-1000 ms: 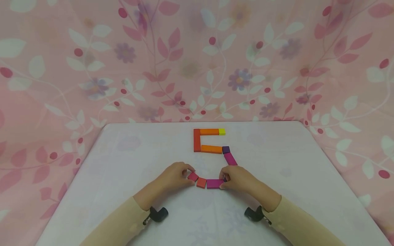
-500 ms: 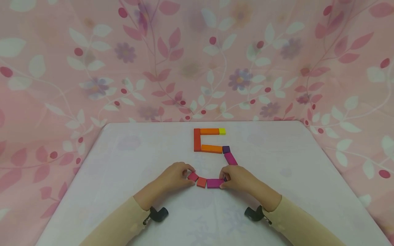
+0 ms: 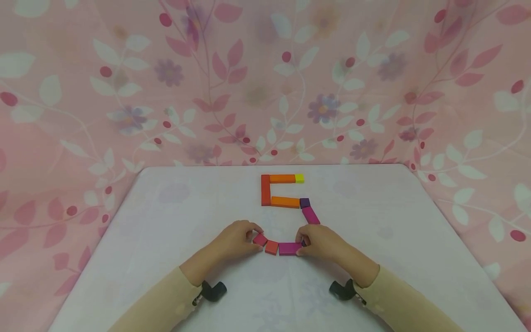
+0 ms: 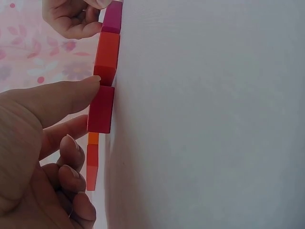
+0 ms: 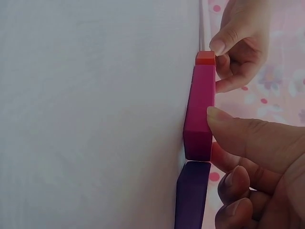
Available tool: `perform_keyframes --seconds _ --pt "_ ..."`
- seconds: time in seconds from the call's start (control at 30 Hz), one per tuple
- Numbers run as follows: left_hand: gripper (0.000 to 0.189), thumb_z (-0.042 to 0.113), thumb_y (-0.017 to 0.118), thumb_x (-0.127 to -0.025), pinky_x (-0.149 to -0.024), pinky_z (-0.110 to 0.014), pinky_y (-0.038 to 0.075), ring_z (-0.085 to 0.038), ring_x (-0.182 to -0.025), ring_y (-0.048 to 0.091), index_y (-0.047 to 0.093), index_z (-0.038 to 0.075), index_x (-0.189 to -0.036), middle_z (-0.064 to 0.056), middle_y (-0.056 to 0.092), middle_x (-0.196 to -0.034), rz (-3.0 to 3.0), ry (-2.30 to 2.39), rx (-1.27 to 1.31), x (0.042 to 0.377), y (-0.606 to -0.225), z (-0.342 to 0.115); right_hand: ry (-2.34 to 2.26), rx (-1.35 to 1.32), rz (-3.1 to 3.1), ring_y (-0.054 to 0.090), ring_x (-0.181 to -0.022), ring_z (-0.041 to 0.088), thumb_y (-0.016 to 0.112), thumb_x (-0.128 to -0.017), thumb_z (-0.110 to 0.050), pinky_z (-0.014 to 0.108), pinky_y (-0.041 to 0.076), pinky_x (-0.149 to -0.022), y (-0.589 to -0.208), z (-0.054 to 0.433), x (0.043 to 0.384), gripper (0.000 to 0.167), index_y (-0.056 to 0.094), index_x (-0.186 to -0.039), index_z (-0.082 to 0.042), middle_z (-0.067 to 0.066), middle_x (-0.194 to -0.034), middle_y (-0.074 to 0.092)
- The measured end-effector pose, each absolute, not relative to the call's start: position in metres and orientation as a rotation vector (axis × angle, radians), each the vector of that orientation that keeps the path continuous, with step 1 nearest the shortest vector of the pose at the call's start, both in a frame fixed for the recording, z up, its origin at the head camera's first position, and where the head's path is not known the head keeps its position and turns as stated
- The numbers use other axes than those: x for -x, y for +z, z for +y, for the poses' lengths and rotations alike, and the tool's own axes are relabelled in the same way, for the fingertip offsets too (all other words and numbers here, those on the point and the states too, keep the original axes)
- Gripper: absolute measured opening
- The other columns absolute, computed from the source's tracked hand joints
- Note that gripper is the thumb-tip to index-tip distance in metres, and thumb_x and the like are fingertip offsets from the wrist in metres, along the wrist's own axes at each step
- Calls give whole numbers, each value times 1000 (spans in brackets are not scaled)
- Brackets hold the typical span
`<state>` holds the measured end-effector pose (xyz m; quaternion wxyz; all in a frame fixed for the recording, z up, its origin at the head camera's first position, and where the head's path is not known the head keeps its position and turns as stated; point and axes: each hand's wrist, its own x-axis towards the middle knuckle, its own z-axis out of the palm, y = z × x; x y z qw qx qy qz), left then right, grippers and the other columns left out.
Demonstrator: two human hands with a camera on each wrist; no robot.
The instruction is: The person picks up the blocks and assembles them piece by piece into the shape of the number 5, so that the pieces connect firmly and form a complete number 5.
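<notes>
In the head view, my left hand (image 3: 237, 238) pinches a small crimson block (image 3: 260, 239) between thumb and index finger. Right beside that block lies an orange-red block (image 3: 271, 247), followed by a long magenta block (image 3: 288, 249). My right hand (image 3: 322, 240) pinches the magenta block near its right end, thumb on the near side. A dark purple block (image 5: 193, 195) adjoins that end in the right wrist view; the right hand mostly hides it in the head view. The left wrist view shows the left thumb at the corner of the crimson block (image 4: 101, 109).
Farther back on the white table (image 3: 166, 207), a red block (image 3: 265, 190), two orange blocks (image 3: 285, 202) and a yellow block (image 3: 299, 178) form a squared bracket. A purple block (image 3: 304, 203) and a slanted magenta block (image 3: 311, 215) run from it toward the right hand.
</notes>
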<state>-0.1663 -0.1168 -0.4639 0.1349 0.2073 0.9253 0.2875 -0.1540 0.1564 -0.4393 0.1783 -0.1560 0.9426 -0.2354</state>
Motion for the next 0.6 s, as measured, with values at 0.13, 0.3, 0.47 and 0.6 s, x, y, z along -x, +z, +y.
perform_keyframes --seconds 0.13,0.3,0.47,0.6 --pt "40 36 81 -84 -65 -30 46 -12 -76 52 71 22 -120 5 54 -78 2676 839 -597 165 -463 -117 -642 457 2676 51 -68 14 87 -79 -25 30 43 -64 -439 156 152 21 70 -91 -21 -4 -68 54" --pt "41 35 81 -84 -65 -29 46 -12 -76 51 70 22 -121 5 54 -77 2676 841 -607 166 -463 -117 -624 473 2696 51 -68 13 86 -80 -25 30 43 -63 -439 156 151 21 69 -92 -21 -4 -69 54" --pt "42 35 81 -84 -66 -30 47 -13 -78 52 70 23 -123 5 55 -79 2680 847 -596 167 -464 -118 -623 468 2695 52 -69 14 86 -80 -28 31 44 -64 -441 158 151 22 68 -93 -23 -5 -69 54" --pt "43 37 81 -83 -73 -31 49 -14 -87 53 70 24 -123 6 58 -90 2690 860 -549 166 -462 -119 -632 457 2687 54 -70 14 86 -79 -30 31 46 -65 -443 161 151 24 68 -94 -24 -5 -71 56"
